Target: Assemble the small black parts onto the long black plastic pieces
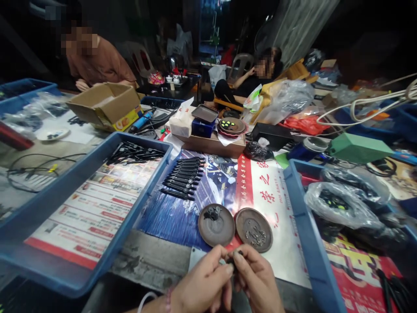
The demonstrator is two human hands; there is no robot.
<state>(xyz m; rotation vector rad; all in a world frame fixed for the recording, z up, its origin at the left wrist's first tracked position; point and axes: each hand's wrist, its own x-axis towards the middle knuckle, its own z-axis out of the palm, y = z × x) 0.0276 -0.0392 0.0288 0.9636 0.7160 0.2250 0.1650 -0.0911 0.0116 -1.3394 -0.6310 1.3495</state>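
Low in the frame, at the bench's near edge, the left hand and right hand meet, both grips pinched closed around a small black part. Just beyond them, two round brown dishes hold small pieces. A row of slim black handles lies farther off on printed paper, flanked by a long blue plastic tray at left and another blue bin at right, crowded with clear plastic bags.
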